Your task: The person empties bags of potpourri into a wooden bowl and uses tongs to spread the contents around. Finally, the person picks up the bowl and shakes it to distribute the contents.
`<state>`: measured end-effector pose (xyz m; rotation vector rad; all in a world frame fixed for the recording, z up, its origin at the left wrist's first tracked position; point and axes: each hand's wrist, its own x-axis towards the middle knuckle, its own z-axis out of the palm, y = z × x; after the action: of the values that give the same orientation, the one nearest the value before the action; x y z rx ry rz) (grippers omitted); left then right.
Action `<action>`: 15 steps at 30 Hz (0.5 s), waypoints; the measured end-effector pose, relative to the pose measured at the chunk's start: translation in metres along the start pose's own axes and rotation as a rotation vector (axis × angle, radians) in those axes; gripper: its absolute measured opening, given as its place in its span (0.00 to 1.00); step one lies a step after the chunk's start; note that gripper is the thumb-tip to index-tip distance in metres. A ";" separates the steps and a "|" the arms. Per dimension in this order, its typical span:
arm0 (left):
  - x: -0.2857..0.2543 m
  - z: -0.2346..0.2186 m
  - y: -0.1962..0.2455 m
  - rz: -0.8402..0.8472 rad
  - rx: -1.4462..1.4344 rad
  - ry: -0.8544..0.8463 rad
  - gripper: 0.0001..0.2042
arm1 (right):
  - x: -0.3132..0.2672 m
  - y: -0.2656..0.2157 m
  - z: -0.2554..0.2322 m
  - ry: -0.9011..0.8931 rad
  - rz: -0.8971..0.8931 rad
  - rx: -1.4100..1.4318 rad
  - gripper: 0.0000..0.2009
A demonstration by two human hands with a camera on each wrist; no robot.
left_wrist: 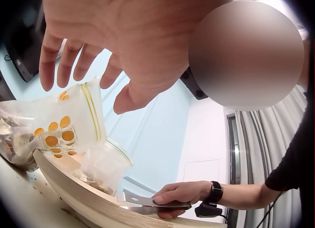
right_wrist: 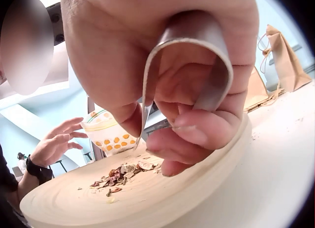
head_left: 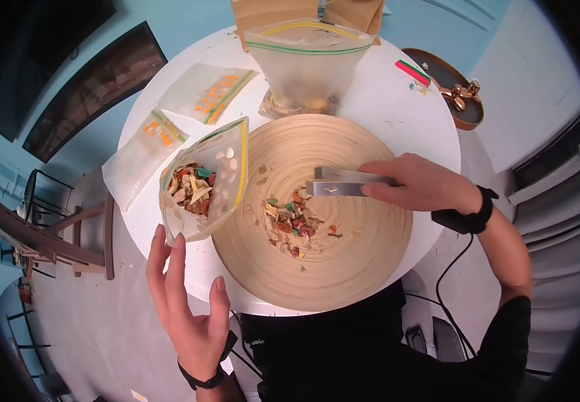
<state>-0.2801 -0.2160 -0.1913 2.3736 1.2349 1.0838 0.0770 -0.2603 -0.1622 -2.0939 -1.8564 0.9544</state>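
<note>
My right hand (head_left: 430, 184) grips metal tongs (head_left: 345, 189) over a round wooden tray (head_left: 370, 261). In the right wrist view the tongs' bent end (right_wrist: 189, 33) lies within the palm, with the fingers curled round it. Below the tips of the tongs is a small heap of mixed dried pieces (head_left: 293, 221), brown, red and green. Left of the tray stands an open zip bag (head_left: 226, 164) partly filled with similar dried pieces. My left hand (head_left: 192, 321) has its fingers extended, fingertips right at the bag's lower edge, holding nothing.
Behind the tray stands a larger zip bag (head_left: 310, 74) with contents at its bottom. Two flat zip bags with orange dots (head_left: 203, 94) lie at the back left. Brown paper bags (head_left: 273, 17) stand at the far edge. A red-and-green strip (head_left: 413, 72) lies at back right.
</note>
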 end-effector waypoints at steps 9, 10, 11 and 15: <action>-0.001 0.002 -0.002 -0.041 -0.079 -0.036 0.33 | -0.008 -0.021 0.020 -0.009 -0.134 -0.054 0.21; 0.000 0.002 -0.002 -0.034 -0.070 -0.037 0.33 | -0.008 -0.023 0.018 0.021 -0.095 -0.084 0.21; 0.001 0.002 -0.002 -0.027 -0.060 -0.038 0.33 | -0.007 -0.024 0.020 0.023 -0.093 -0.084 0.21; -0.001 0.002 -0.003 -0.027 -0.043 -0.031 0.33 | -0.002 -0.022 0.044 0.156 -0.239 -0.104 0.20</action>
<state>-0.2809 -0.2148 -0.1943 2.3260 1.2175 1.0505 0.0339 -0.2702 -0.1840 -1.8830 -2.0536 0.6344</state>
